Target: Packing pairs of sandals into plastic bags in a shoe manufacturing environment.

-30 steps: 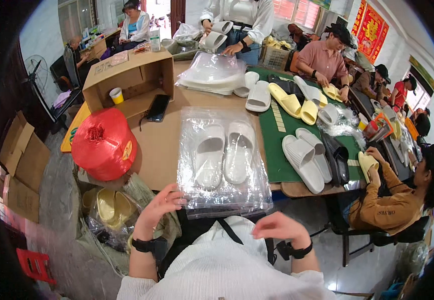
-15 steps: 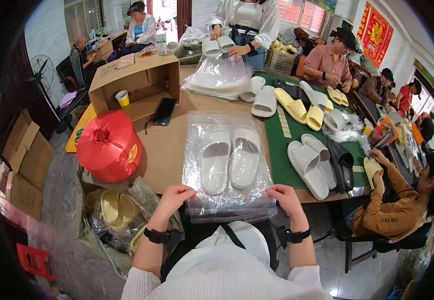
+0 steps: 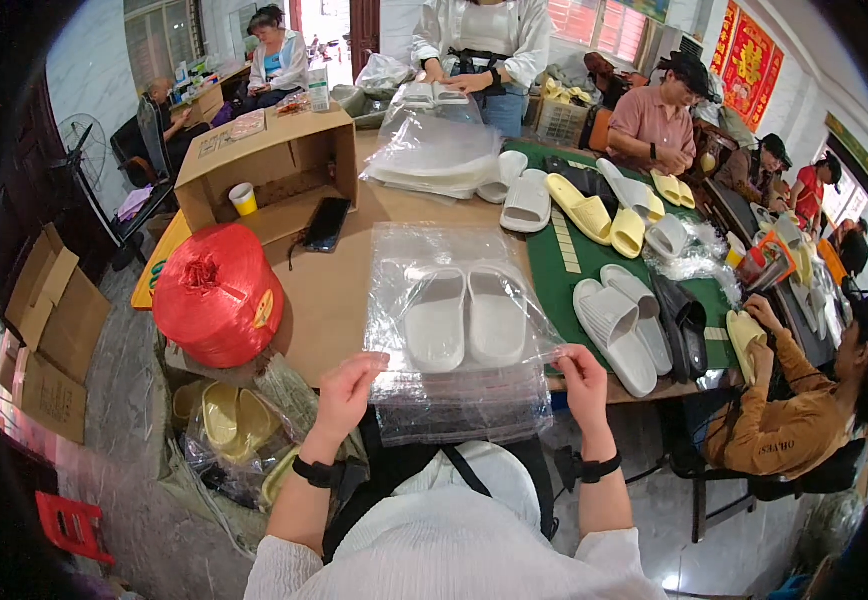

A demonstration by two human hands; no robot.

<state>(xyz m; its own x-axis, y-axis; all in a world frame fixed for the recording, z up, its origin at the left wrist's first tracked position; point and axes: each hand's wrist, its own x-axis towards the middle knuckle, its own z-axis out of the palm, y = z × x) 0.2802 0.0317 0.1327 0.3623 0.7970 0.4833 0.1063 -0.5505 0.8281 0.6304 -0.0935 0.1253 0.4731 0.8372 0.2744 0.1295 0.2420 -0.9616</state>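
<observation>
A clear plastic bag (image 3: 459, 250) lies flat on the brown table (image 3: 329, 300) with a pair of white slippers (image 3: 464, 315) side by side inside it. My left hand (image 3: 347, 388) pinches the bag's near left corner. My right hand (image 3: 582, 378) pinches its near right corner. The bag's near edge hangs over the table edge on top of several more clear bags (image 3: 464, 415).
A big red spool of twine (image 3: 216, 292) sits left of the bag, with an open cardboard box (image 3: 274, 165), a paper cup (image 3: 243, 198) and a black phone (image 3: 326, 223) behind. White, yellow and black slippers lie on a green mat (image 3: 569, 275). Several people work around the table.
My hands rose from below the table edge to the bag's near corners and took hold of them. The view has shifted slightly closer to the bag.
</observation>
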